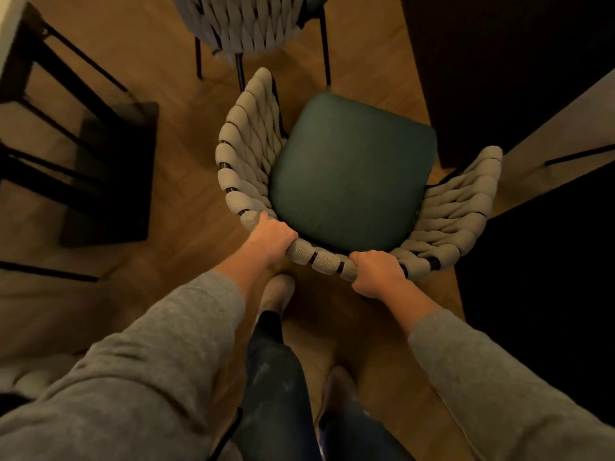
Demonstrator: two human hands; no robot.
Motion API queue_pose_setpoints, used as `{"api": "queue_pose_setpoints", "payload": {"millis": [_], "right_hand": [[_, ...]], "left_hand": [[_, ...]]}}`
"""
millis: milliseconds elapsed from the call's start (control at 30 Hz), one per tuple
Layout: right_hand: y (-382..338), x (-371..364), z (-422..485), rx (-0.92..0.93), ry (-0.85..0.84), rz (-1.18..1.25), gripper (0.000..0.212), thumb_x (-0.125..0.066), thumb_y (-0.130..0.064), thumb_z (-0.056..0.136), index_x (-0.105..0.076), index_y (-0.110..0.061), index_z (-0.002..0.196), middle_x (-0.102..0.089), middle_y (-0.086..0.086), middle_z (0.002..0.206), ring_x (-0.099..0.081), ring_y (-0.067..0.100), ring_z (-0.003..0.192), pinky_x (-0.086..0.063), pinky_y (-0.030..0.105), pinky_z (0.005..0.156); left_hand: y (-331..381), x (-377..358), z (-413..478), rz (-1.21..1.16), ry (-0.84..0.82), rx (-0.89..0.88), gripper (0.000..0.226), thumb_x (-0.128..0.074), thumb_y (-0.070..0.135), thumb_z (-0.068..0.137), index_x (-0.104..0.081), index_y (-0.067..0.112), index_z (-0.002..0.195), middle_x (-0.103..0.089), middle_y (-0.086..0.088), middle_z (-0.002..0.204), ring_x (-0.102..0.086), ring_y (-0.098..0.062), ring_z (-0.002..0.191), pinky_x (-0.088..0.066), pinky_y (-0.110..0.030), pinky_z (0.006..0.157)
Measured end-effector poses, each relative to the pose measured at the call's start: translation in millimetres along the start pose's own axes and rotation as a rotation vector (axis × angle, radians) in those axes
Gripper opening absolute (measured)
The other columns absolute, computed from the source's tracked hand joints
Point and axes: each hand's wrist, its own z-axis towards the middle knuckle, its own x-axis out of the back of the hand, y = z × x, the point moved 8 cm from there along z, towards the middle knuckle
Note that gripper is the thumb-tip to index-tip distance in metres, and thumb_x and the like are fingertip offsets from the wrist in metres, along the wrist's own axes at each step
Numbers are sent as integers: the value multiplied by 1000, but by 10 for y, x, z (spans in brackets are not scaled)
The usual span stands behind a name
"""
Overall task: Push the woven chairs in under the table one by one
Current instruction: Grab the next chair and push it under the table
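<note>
Left hand [271,239], right hand [377,274] around chair [349,168]

Home dining area: woven chairs [352,168], dark table [506,61], wooden floor [186,194].

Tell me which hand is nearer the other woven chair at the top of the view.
Left. The left hand grips the near chair by its back rim, directly below the other woven chair; the right hand grips the same rim further right, farther from it.

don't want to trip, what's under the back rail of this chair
One slippered foot on the wooden floor, below the back rail between the left hand and right hand. The green seat cushion hides the floor beneath.
</note>
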Motion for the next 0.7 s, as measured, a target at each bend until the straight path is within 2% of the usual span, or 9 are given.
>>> {"api": "queue_pose_setpoints", "payload": {"millis": [133,233,367,467,567,700], "right_hand": [[91,-292,-420,46,-29,-34,31,-64,-33,86,-56,-26,115,-64,0,107,-62,20,97,-52,36,82],[148,-506,-699,77,-43,-36,35,-66,-39,84,-56,-27,116,-65,-2,106,-62,20,97,-51,35,82],[182,-773,-946,84,-24,-122,36,-64,-35,85,-56,-31,120,-65,-2,107,-62,20,97,-49,37,87],[180,-835,-1012,104,-5,-185,34,-61,-31,87,-55,-31,121,-64,-1,111,-61,21,99,-46,38,89],[167,-820,-986,143,-16,-197,33,-61,-32,88,-57,-30,120,-64,-1,113,-60,20,104,-44,40,96],[207,-716,-844,167,-35,-171,32,-62,-31,88,-57,-30,120,-65,-1,113,-61,20,102,-49,38,89]], "left_hand": [[462,-146,-473,-48,-53,79,26,-54,24,91,-63,29,115,-65,4,111,-57,-24,110,-34,-43,94],[780,-293,-772,-63,-71,101,22,-52,24,92,-64,27,110,-65,3,107,-57,-23,104,-37,-39,89],[1076,-448,-1080,-75,-52,60,18,-54,23,88,-65,23,103,-66,1,103,-60,-21,97,-45,-35,87],[1128,-419,-1259,-138,-72,-16,29,-57,29,88,-59,26,117,-65,2,110,-60,-20,102,-44,-33,89],[895,-399,-1327,-178,-113,-39,46,-60,34,87,-50,32,132,-59,7,123,-56,-18,114,-41,-35,98],[565,-374,-1200,-25,-179,-29,51,-61,30,88,-47,28,137,-61,1,121,-56,-21,115,-39,-38,102]]}}
